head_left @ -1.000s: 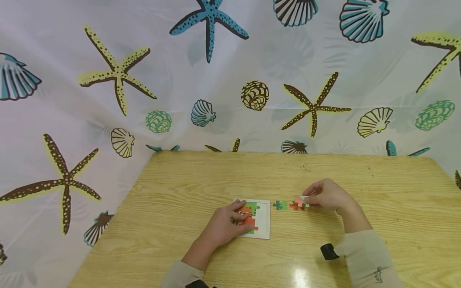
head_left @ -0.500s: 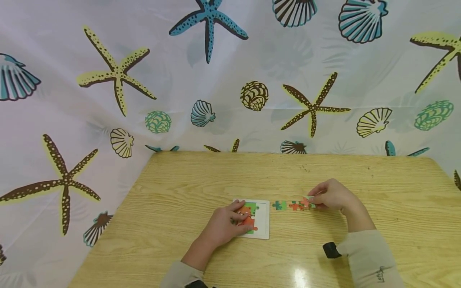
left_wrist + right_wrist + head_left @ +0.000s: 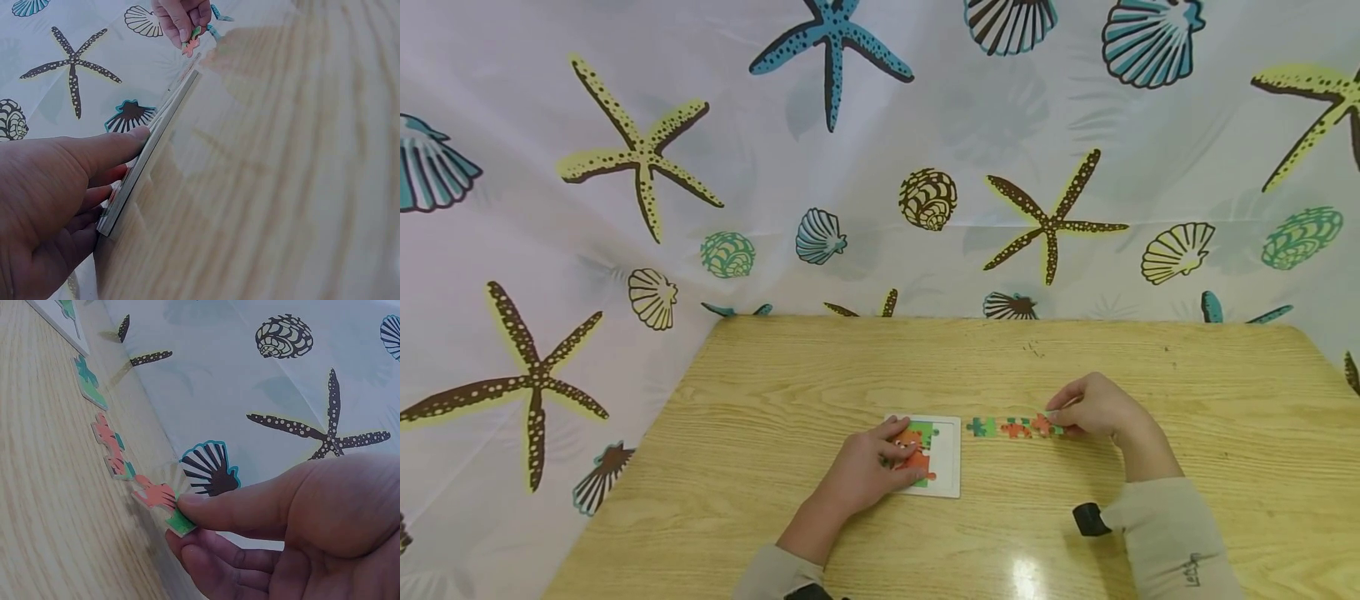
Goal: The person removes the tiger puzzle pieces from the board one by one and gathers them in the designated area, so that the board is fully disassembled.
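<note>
A white-framed jigsaw puzzle tray (image 3: 951,467) lies on the table with orange and green pieces in its left part and bare white at its right. My left hand (image 3: 867,468) rests on it from the left, thumb and fingers spread over the pieces, partly hiding them. In the left wrist view the thumb lies along the tray edge (image 3: 153,147). My right hand (image 3: 1093,408) pinches an orange and green puzzle piece (image 3: 159,497) between thumb and fingers, low over the table. Beside it are a striped orange puzzle piece (image 3: 1015,430) and a green puzzle piece (image 3: 982,427).
The loose pieces form a row to the right of the tray on the wooden table (image 3: 820,367). A white cloth (image 3: 880,275) printed with starfish and shells hangs behind the table and along its left side.
My right hand has moved slightly right with its pinched piece, which now sits right of the striped orange piece instead of overlapping it. The left hand has stayed on the tray.
</note>
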Tool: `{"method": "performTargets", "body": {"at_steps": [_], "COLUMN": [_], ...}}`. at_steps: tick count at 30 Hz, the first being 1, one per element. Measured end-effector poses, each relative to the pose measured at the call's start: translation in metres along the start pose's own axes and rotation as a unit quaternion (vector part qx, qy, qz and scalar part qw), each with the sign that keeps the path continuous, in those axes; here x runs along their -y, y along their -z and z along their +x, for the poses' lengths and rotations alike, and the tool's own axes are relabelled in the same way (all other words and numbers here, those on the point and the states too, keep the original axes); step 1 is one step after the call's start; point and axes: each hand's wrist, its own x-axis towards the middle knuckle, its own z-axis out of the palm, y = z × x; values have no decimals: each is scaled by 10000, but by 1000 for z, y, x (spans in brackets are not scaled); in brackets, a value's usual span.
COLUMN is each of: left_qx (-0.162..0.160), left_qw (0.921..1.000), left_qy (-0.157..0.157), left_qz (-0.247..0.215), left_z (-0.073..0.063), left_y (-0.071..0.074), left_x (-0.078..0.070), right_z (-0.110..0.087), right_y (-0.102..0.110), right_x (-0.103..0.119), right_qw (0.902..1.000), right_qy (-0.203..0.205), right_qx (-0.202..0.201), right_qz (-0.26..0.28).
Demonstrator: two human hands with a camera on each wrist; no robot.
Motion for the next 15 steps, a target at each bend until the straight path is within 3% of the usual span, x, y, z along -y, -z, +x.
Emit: {"method": "performTargets", "body": {"at_steps": [15], "left_qx": [-3], "left_qw": [10000], "left_qy": [55], "left_qz": [-19], "left_z": [0], "left_y": [0], "left_x": [-1], "right_z": [0], "right_y": [-1], "right_x": [0], "right_qw": [9992], "right_qy": [30], "right_qx": [-169], "right_qz": [-358]}}
